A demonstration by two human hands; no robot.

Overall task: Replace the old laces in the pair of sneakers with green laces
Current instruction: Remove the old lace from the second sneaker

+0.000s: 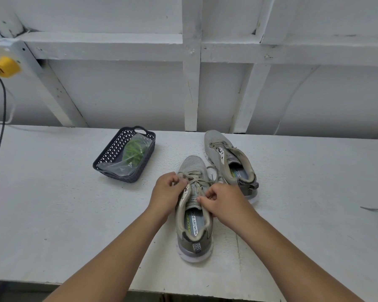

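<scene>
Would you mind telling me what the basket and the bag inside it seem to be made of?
The dark basket looks like moulded matte plastic, judging by its regular lattice cut-outs and handle slot. The bag appears to be thin clear glossy plastic film: it is creased, and the green laces show through.

White table [52, 203], two grey sneakers [194, 214] [229, 160], dark basket [109, 158]

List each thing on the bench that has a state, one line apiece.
Near sneaker: upright, old lace partly loosened.
Far sneaker: upright, no lace visible.
Green laces: bagged, in the basket.
Left hand: pinching the old lace.
Right hand: pinching lace at the eyelets.
</scene>
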